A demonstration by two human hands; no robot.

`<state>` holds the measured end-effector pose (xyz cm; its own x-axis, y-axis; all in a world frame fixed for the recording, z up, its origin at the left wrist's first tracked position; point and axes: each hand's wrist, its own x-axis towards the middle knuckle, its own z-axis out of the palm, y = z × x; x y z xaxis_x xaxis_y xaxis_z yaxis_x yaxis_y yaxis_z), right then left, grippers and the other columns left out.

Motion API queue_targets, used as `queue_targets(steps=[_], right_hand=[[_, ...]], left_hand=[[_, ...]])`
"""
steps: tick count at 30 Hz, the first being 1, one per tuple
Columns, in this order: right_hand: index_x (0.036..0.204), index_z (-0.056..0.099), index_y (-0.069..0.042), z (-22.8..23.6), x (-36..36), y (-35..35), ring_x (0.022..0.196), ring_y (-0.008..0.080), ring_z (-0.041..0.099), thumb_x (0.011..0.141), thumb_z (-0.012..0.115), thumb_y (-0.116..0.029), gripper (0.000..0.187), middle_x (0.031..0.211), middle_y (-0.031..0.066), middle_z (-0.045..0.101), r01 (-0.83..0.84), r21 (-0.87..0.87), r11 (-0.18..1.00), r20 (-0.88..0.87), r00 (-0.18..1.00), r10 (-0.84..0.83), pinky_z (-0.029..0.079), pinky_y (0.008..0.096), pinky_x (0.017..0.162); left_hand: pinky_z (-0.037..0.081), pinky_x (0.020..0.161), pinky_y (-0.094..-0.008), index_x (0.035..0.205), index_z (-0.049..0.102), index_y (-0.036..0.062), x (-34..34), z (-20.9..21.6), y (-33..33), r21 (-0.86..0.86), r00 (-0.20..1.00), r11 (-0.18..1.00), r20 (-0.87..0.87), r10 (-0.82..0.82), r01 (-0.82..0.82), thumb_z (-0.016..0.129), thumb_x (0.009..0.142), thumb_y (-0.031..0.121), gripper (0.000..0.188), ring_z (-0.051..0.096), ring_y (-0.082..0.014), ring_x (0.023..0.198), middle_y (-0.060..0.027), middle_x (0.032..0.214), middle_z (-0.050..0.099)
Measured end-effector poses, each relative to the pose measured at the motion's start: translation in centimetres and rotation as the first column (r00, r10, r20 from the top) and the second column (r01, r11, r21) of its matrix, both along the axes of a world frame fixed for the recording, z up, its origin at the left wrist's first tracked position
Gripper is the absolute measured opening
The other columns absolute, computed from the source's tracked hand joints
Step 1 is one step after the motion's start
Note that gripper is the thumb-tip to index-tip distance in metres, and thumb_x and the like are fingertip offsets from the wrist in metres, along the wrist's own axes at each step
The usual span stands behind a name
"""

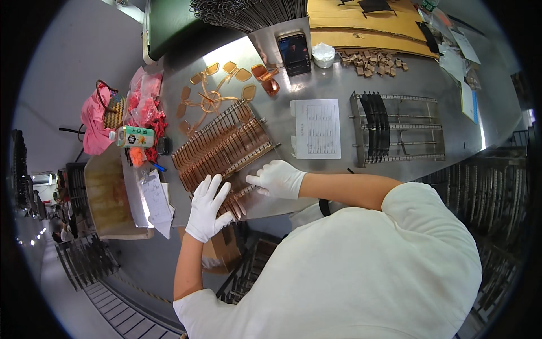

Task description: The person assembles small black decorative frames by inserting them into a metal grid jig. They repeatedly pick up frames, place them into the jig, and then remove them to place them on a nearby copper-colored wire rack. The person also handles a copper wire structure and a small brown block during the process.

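A slatted metal rack [265, 148] lies aslant on the steel table, filled with rows of thin copper-coloured curved strips [223, 141]. My left hand [206, 208], in a white glove, rests at its near left end with the fingers spread over the strips. At the rack's near right side is my right hand [279, 179], also gloved in white. Its fingers are curled and point left; what they pinch, if anything, is hidden. Behind the rack lies a copper-coloured wheel-like piece [210, 102] with arms ending in flat rounded plates.
Right of the rack lies a printed sheet [317, 129], then a second rack [406, 127] with dark curved strips. A phone [294, 53], a white cup-shaped thing [323, 55] and small tan blocks [375, 62] stand behind. On the left are a bottle [134, 137] and pink bags [144, 93].
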<state>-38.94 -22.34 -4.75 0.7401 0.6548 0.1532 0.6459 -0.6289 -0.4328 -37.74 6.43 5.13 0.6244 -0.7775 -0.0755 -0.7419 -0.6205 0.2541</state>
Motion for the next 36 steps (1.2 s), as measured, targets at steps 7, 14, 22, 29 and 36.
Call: queue_targets(steps=[7,14,22,29,36], right_hand=[[0.115,0.063,-0.012,0.4,-0.1,0.0,0.083,0.0282,0.072,0.091,0.07,-0.03,0.031,0.088,0.007,0.071,0.017,0.03,0.999,0.0,1.0,-0.017,0.055,0.0425,0.075],[0.115,0.063,-0.012,0.5,-0.2,-0.1,0.083,0.028,0.071,0.091,0.07,-0.029,0.03,0.088,0.0066,0.071,0.022,0.022,1.0,-0.017,1.0,-0.021,0.054,0.0429,0.074],[0.108,0.063,-0.011,-0.3,-0.2,0.2,0.081,0.0284,0.071,0.091,0.07,-0.031,0.027,0.086,0.0079,0.07,0.014,0.034,0.999,0.001,1.0,-0.014,0.055,0.0437,0.07],[0.112,0.064,-0.013,-0.7,0.1,0.3,0.078,0.0277,0.071,0.094,0.067,-0.039,0.031,0.084,0.0067,0.069,0.036,0.051,0.998,-0.037,0.999,-0.034,0.055,0.0423,0.067],[0.11,0.065,-0.013,0.0,-0.4,0.5,0.079,0.0269,0.07,0.095,0.067,-0.039,0.03,0.084,0.0057,0.069,-0.001,0.046,0.999,-0.057,0.998,0.004,0.055,0.041,0.067]], left_hand=[[0.026,0.122,-0.0583,0.156,0.047,0.0097,-0.3,-0.4,0.0,0.117,1.0,0.993,-0.014,-0.017,0.018,0.047,0.098,0.067,0.081,0.033,-0.0492,0.149,-0.0235,0.163,0.037],[0.034,0.121,-0.0537,0.148,0.053,0.001,4.2,3.0,-2.2,-0.249,0.99,0.968,0.124,0.074,-0.041,0.068,0.092,0.028,0.064,0.048,-0.0468,0.142,-0.0261,0.151,0.053],[0.053,0.097,-0.045,0.151,0.051,0.0052,24.9,-2.6,-6.3,-0.073,0.706,0.712,0.097,0.702,-0.698,0.075,0.093,0.039,0.071,0.068,-0.035,0.11,-0.0175,0.118,0.071],[0.05,0.058,-0.0289,0.106,0.078,0.0009,37.1,-13.4,-4.9,-0.059,0.434,0.573,-0.716,0.547,-0.818,0.078,0.091,0.014,0.02,0.063,-0.0112,0.066,-0.0044,0.084,0.075],[0.043,0.049,-0.0226,0.097,0.072,0.0041,42.0,-10.1,1.1,-0.581,0.567,0.15,-0.651,0.505,-0.8,0.065,0.098,0.003,0.008,0.055,-0.0083,0.055,-0.0061,0.078,0.07]])
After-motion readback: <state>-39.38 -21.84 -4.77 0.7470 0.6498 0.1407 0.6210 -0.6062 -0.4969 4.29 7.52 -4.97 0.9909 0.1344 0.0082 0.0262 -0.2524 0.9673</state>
